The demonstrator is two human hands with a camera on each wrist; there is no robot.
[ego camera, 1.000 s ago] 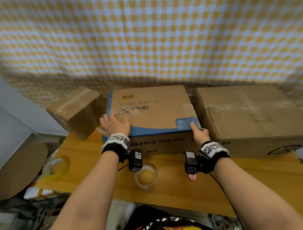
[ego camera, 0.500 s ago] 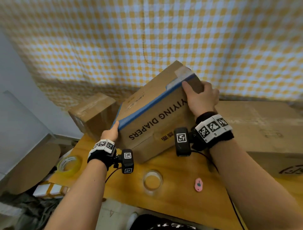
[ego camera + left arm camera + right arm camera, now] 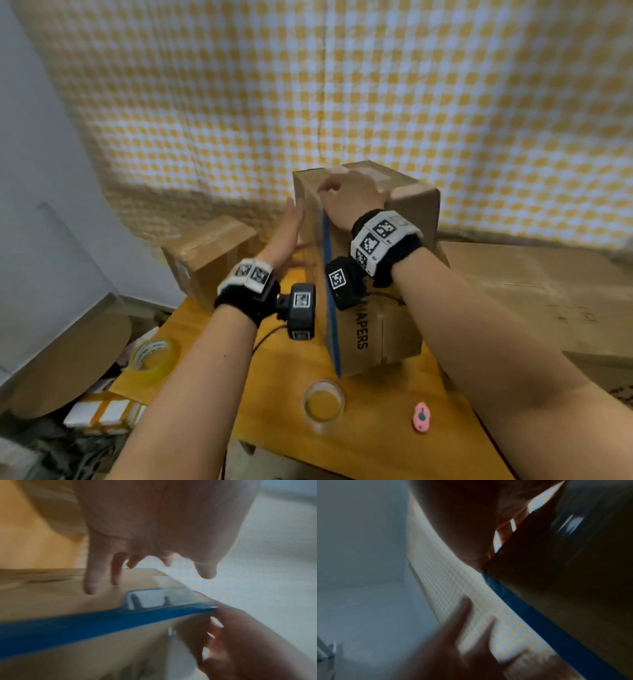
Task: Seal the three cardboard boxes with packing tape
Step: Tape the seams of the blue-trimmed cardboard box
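The diaper box (image 3: 371, 301) stands on end on the wooden table (image 3: 373, 445), its blue stripe running up the near corner. The right hand (image 3: 349, 202) curls over its top near edge, gripping it. The left hand (image 3: 286, 236), fingers straight, lies flat against its left face. A small box (image 3: 205, 257) sits to the left, a large box (image 3: 534, 284) to the right. A clear tape roll (image 3: 323, 404) and a pink cutter (image 3: 422, 417) lie near.

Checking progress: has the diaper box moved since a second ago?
Yes. The diaper box was tipped from lying flat to standing on end on the table, between both hands.
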